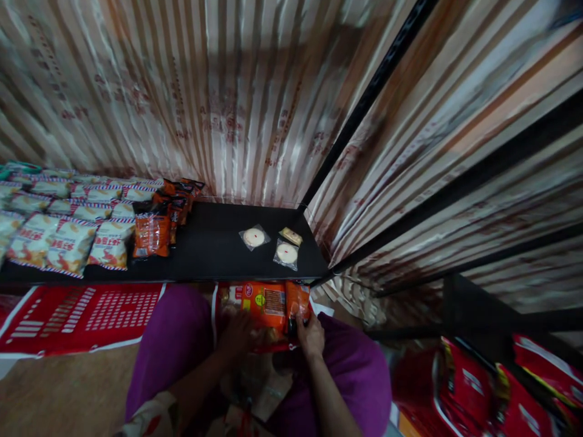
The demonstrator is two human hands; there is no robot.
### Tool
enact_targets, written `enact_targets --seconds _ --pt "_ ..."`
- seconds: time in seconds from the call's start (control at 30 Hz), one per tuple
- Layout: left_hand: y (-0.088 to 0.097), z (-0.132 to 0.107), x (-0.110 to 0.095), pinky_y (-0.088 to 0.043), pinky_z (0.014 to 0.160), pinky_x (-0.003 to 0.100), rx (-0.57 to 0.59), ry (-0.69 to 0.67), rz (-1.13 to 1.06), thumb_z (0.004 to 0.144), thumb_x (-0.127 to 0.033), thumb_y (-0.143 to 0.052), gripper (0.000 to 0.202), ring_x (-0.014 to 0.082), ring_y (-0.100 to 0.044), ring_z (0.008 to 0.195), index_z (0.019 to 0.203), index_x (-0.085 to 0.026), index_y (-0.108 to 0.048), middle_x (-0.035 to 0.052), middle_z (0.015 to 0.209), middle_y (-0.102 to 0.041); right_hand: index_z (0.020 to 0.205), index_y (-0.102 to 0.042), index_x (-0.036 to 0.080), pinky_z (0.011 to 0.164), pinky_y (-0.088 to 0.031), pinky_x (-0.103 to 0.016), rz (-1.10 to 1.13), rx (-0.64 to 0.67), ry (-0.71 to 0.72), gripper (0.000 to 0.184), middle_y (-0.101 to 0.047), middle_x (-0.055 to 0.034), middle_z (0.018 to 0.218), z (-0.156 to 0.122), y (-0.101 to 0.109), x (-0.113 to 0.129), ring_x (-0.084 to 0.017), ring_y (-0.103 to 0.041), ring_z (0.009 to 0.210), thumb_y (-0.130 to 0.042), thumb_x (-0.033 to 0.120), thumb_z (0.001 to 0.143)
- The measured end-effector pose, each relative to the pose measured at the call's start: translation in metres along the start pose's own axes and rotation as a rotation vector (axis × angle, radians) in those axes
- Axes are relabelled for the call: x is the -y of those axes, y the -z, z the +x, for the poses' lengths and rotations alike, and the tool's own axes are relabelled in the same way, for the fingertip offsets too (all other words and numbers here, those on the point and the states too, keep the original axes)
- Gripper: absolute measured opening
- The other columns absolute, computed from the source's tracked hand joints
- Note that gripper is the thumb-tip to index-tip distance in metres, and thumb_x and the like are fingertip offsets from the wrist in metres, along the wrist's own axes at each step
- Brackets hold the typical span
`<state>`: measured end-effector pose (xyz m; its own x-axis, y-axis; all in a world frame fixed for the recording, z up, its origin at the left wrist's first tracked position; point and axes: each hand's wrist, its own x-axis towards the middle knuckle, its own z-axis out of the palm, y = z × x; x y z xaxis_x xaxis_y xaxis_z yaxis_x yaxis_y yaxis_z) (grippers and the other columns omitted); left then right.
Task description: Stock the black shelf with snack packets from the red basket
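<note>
The lower frame is dim: the left hand [237,337] is a dark shape lying against the lower left of the orange packet bundle [266,306], and its grip cannot be determined. The right hand [311,332] is clearer, with fingers curled onto the bundle's right edge. The hands are apart, one at each side. The bundle is glossy printed film, rectangular, held over the purple-clad lap just below the front edge of the black shelf [214,243]; its lower part is hidden by the hands. On the matte shelf lie rows of pillow-shaped white packets [68,243], cut off at the left, and two round discs [254,237] in clear wrap. The print on the striped wall behind is blurred.
</note>
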<state>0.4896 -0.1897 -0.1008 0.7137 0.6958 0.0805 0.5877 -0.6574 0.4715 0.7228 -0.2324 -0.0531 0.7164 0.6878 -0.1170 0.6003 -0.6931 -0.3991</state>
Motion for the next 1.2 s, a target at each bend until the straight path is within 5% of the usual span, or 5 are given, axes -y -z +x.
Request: enact_targets --seconds 0.2,0.43,0.77,0.97,1.2 --pt "0.002 0.003 -0.002 -0.035 0.103 0.049 -0.027 0.091 -0.087 0.083 -0.021 -0.042 0.038 0.0289 -0.043 0.124 0.118 -0.014 -0.056 0.0164 0.131 -0.051 0.119 -0.057 0.014 0.085 -0.041 -0.041 0.03 0.042 -0.077 0.06 -0.062 -0.0192 0.112 0.002 0.005 0.004 -0.033 -0.055 0.108 -0.044 0.055 0.077" --pt "0.0 0.005 -0.001 -0.036 0.103 0.048 -0.076 0.093 -0.167 0.082 -0.021 -0.044 0.032 0.0276 -0.046 0.121 0.108 -0.017 -0.06 0.0134 0.128 -0.054 0.109 -0.061 0.015 0.075 -0.046 -0.035 0.273 0.096 -0.154 0.059 -0.068 -0.012 0.093 0.008 0.01 0.008 -0.027 -0.064 0.085 -0.051 0.058 0.069" --pt "0.003 0.009 0.002 -0.037 0.102 0.048 -0.124 0.19 -0.327 0.086 -0.029 -0.038 0.034 0.0271 -0.05 0.117 0.107 -0.017 -0.063 0.0143 0.122 -0.059 0.105 -0.061 0.013 0.082 -0.047 -0.034 0.458 0.122 -0.036 0.055 -0.068 -0.0131 0.098 -0.037 -0.012 0.041 -0.027 -0.063 0.094 -0.054 0.054 0.069" --pt "0.015 0.01 0.0 -0.037 0.101 0.047 -0.192 0.319 -0.592 0.082 -0.038 -0.045 0.041 0.0276 -0.053 0.114 0.114 -0.016 -0.059 0.0151 0.12 -0.06 0.099 -0.059 0.018 0.081 -0.047 -0.034 0.401 0.073 0.031 0.044 -0.067 -0.0131 0.1 -0.059 -0.03 0.059 -0.026 -0.063 0.095 -0.057 0.051 0.07" --pt "0.034 0.016 -0.004 -0.042 0.094 0.041 -0.271 0.536 -1.113 0.068 -0.044 -0.066 0.04 0.0263 -0.061 0.101 0.099 -0.019 -0.062 0.009 0.103 -0.068 0.094 -0.058 0.017 0.074 -0.049 -0.032 0.536 0.06 0.002 0.04 -0.067 -0.0117 0.093 -0.083 -0.048 0.07 -0.024 -0.063 0.087 -0.058 0.049 0.07"
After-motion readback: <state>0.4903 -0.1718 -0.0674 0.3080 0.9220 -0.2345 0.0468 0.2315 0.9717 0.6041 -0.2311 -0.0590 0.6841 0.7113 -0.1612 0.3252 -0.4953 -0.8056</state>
